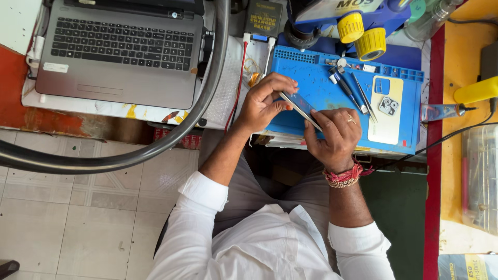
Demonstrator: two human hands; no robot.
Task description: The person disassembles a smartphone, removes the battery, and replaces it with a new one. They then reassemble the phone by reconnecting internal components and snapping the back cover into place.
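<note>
The tweezers (300, 110) run diagonally, upper-left to lower-right, over the near edge of the blue mat (321, 88), tip end pointing down toward the right hand (332, 136). The left hand (264, 103) pinches the upper end between thumb and fingertips. The right hand's curled fingers (324, 116) close over the lower end, so the tip's hidden.

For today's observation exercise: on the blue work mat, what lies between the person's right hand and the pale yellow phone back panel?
In the head view, two slim metal tools lie slanted on the blue work mat, between the right hand and the pale yellow phone back panel.
</note>
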